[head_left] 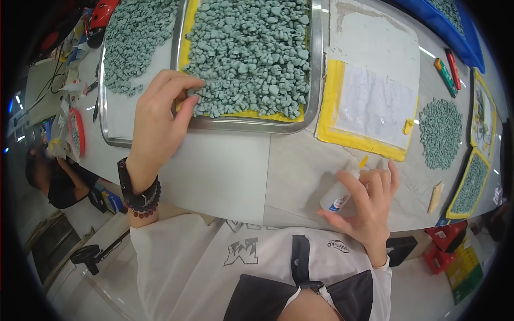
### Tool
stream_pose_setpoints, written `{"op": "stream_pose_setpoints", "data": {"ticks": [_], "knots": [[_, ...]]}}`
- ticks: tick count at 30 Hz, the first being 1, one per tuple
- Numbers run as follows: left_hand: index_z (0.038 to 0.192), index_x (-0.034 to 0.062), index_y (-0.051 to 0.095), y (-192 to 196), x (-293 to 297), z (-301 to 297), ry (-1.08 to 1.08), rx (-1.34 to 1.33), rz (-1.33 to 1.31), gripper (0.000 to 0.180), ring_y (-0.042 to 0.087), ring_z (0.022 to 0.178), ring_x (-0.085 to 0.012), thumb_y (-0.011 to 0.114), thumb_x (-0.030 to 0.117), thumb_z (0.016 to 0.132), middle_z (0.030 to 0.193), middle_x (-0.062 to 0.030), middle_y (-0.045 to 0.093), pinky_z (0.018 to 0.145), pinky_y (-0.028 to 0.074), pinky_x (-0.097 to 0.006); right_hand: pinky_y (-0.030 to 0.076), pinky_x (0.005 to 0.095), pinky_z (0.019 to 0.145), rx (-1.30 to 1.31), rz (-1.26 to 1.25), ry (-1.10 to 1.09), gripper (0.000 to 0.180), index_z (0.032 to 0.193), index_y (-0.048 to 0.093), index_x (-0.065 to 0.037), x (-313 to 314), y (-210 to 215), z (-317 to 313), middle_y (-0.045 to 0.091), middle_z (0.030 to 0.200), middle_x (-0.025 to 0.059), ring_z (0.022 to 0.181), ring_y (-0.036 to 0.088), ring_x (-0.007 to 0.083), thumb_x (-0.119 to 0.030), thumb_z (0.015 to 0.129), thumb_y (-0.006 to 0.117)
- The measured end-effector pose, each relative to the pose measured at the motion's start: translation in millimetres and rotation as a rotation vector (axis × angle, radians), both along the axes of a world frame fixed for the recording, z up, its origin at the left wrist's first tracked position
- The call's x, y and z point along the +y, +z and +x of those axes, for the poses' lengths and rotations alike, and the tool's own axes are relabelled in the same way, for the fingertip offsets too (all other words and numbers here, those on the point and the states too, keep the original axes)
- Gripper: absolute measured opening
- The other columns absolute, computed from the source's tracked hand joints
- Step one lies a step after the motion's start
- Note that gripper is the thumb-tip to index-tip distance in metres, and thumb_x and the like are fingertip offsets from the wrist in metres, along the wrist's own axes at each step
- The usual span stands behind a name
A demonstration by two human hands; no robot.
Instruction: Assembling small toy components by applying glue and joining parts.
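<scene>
My left hand [160, 109] reaches to the lower left corner of a metal tray [251, 127] heaped with small green stones [251, 59] on a yellow-edged board. Its thumb and index finger close in a pinch at the heap's edge, on what looks like one green stone [196, 96]. My right hand [370, 202] curves loosely around a small white glue bottle [335, 199] with a thin nozzle. Thumb and fingers stay apart, the index finger crossing in front of the bottle. Whether they touch it is hard to tell. A yellow-bordered white sheet [375, 107] lies beyond.
Another tray [120, 115] with green stones adjoins on the left. To the right are a round stone pile [440, 134], green and red cutters [445, 76], a short tan stick [436, 197] and yellow-framed panels [469, 182]. A blue bin [450, 27] stands far right. Another person [67, 179] sits at left.
</scene>
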State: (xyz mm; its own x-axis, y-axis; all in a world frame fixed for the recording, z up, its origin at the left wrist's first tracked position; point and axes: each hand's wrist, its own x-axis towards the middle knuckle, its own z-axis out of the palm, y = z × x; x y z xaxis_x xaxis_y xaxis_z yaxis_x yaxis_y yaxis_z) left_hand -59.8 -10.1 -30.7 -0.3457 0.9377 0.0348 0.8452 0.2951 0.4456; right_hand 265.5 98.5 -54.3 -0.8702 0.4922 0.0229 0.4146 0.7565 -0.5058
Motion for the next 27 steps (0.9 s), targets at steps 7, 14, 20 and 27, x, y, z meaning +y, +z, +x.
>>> {"op": "stream_pose_setpoints", "data": {"ticks": [7, 14, 20, 27], "knots": [[0.092, 0.0004, 0.062, -5, 7, -5, 0.006, -0.113, 0.002, 0.017, 0.055, 0.066, -0.0157, 0.058, -0.007, 0.077, 0.085, -0.0074, 0.056, 0.059, 0.044, -0.026, 0.036, 0.0510, 0.091, 0.343, -0.201, -0.100, 0.064, 0.109, 0.048, -0.015, 0, -19, 13, 0.045, 0.092, 0.0086, 0.084, 0.046, 0.0249, -0.041, 0.062, 0.083], [0.095, -0.0005, 0.060, -5, 12, 0, 0.028, -0.049, 0.028, 0.019, 0.053, 0.063, -0.0146, 0.058, -0.008, 0.078, 0.084, -0.0073, 0.055, 0.058, 0.043, -0.025, 0.045, 0.0427, 0.074, 0.552, -0.152, -0.131, 0.055, 0.103, 0.041, -0.017, -4, -20, 21, 0.044, 0.091, 0.0085, 0.076, 0.048, 0.0223, -0.041, 0.071, 0.079], [0.098, -0.0006, 0.060, -4, 12, -4, 0.049, 0.003, 0.035, 0.021, 0.053, 0.064, -0.0149, 0.056, -0.008, 0.080, 0.089, -0.0077, 0.055, 0.059, 0.043, -0.024, 0.044, 0.0402, 0.071, 0.618, -0.213, -0.184, 0.051, 0.108, 0.040, -0.016, -5, -17, 21, 0.046, 0.090, 0.0083, 0.075, 0.049, 0.0219, -0.047, 0.079, 0.069], [0.106, -0.0028, 0.062, 17, 21, 33, -0.042, -0.426, 0.214, 0.024, 0.059, 0.080, -0.0146, 0.052, -0.008, 0.086, 0.101, -0.0098, 0.056, 0.070, 0.048, -0.024, 0.045, 0.0378, 0.067, 0.749, -0.252, -0.270, 0.054, 0.106, 0.044, -0.012, -3, -13, 23, 0.054, 0.088, 0.0111, 0.078, 0.055, 0.0261, -0.056, 0.080, 0.063]]}}
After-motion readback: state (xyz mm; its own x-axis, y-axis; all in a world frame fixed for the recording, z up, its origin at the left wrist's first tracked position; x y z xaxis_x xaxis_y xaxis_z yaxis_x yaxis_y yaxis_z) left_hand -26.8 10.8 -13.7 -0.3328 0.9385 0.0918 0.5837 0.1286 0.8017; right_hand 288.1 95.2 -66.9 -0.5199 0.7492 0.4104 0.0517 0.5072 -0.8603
